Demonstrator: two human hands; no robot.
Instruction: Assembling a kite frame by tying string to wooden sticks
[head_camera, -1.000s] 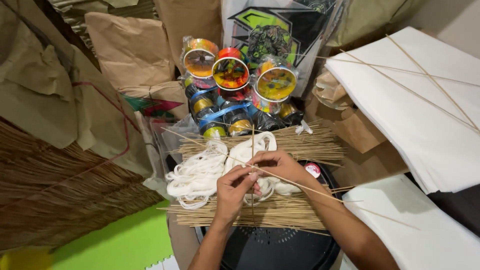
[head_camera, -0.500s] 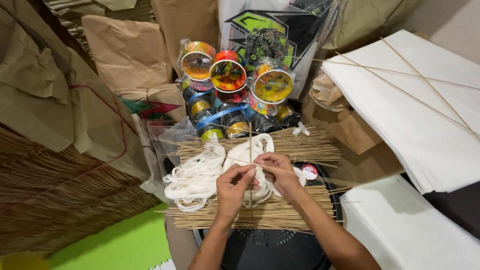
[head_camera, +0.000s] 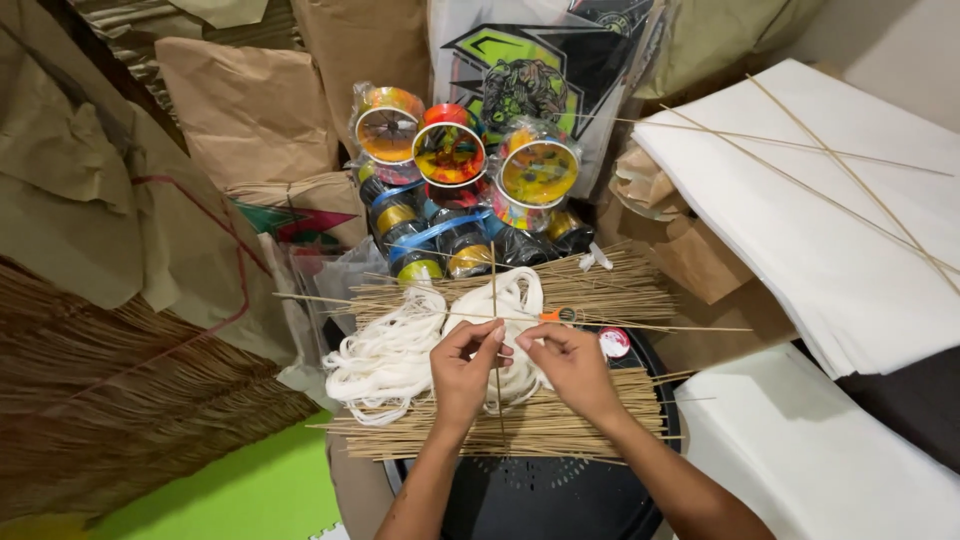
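Hands meet over the middle of the head view, both pinched narrow on thin bamboo sticks (head_camera: 493, 300) crossed one upright, one level. The left hand (head_camera: 465, 372) grips the upright stick between thumb and forefinger; the right hand (head_camera: 572, 368), just at its three o'clock, closes its fingertips on the same crossing, seemingly working a strand of white string there. The step in hand looks like binding the cross; the next move would call for steady tension and a tight pinch so the sticks do not slip.

The sticks are pale, straight and very slender. They sit above a hank of white string (head_camera: 400, 350) and two stick bundles (head_camera: 520, 430) on a black stool (head_camera: 550, 500). At twelve o'clock stand bright thread spools (head_camera: 450, 150); at two o'clock, white paper sheets (head_camera: 840, 230) with loose sticks.
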